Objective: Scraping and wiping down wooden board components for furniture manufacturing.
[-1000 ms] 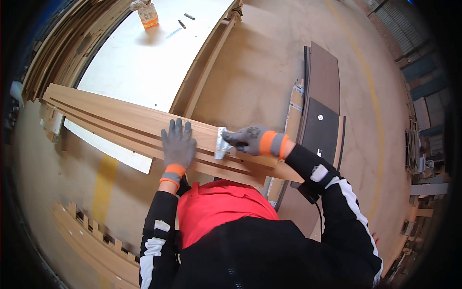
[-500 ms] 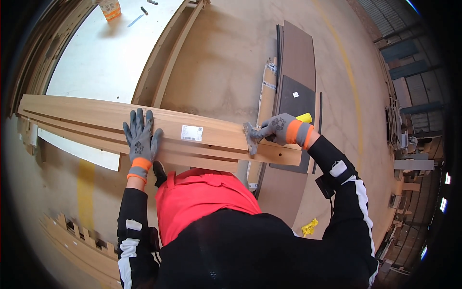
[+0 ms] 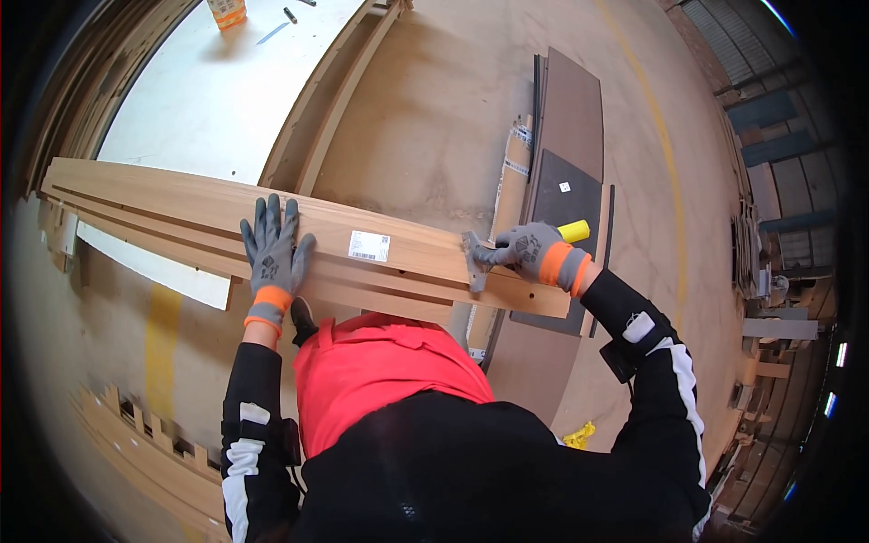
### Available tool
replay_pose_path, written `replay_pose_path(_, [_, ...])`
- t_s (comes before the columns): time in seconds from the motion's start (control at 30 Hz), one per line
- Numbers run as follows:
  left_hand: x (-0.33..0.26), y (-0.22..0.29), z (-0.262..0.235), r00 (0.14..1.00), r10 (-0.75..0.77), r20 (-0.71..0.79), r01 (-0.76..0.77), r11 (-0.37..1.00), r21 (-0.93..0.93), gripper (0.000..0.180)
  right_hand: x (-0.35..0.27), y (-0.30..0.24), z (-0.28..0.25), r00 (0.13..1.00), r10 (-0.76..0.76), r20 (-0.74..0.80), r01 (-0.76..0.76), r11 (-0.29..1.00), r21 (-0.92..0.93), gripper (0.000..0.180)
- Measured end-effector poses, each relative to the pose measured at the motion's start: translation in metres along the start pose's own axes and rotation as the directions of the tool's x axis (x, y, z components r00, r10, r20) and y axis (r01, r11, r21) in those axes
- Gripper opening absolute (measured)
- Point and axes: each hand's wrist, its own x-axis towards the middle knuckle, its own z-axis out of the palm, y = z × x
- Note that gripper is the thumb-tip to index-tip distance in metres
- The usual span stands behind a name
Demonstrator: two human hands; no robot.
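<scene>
A long wood-grain board (image 3: 425,246) crosses in front of me, with further boards of the same colour at its near side. A white label (image 3: 369,245) is stuck on its face. My left hand (image 3: 276,249), in a grey glove with an orange cuff, lies flat on the board with fingers spread, left of the label. In my right hand (image 3: 529,251), gloved the same way, is a scraper with a grey head (image 3: 473,262) and a yellow handle (image 3: 574,231). Its wide edge rests across the board near the right end, beside a small dark hole.
A white-topped table (image 3: 208,100) stands at the far left, carrying an orange-and-white container (image 3: 227,12) and small tools. Brown panels (image 3: 575,109) and a dark panel (image 3: 566,204) lie on the right. Yellow crumpled material (image 3: 579,435) is on the floor. More boards (image 3: 145,462) lie lower left.
The view has shifted slightly, so most things appear a little further right. My left hand stays flat on the board, and the scraper keeps about the same place near the right end.
</scene>
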Motion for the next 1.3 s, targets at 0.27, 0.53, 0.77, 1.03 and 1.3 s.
replay_pose_path(0.27, [0.000, -0.001, 0.001, 1.000, 0.012, -0.013, -0.012, 1.000, -0.010, 0.064, 0.032, -0.033, -0.013, 0.987, -0.026, -0.159, 0.018, 0.998, -0.053, 0.050])
replay_pose_path(0.53, [0.000, 0.001, -0.004, 0.999, -0.007, 0.043, 0.009, 0.999, -0.039, 0.067, 0.077, -0.053, -0.027, 0.973, -0.080, -0.218, 0.075, 0.997, -0.029, 0.050])
replay_pose_path(0.77, [-0.002, 0.003, -0.010, 0.999, -0.008, 0.047, 0.011, 0.998, -0.060, 0.065, 0.104, -0.075, -0.041, 0.927, -0.127, -0.353, 0.138, 0.990, 0.008, 0.038])
replay_pose_path(1.03, [-0.002, 0.000, -0.010, 0.999, 0.034, -0.008, -0.035, 0.996, -0.078, 0.064, 0.133, -0.079, -0.056, 0.955, -0.148, -0.259, 0.152, 0.988, -0.006, 0.040])
replay_pose_path(1.3, [-0.003, -0.003, -0.010, 1.000, 0.024, 0.001, -0.023, 0.994, -0.103, 0.065, 0.110, -0.060, -0.059, 0.963, -0.221, -0.153, 0.227, 0.973, 0.026, 0.040])
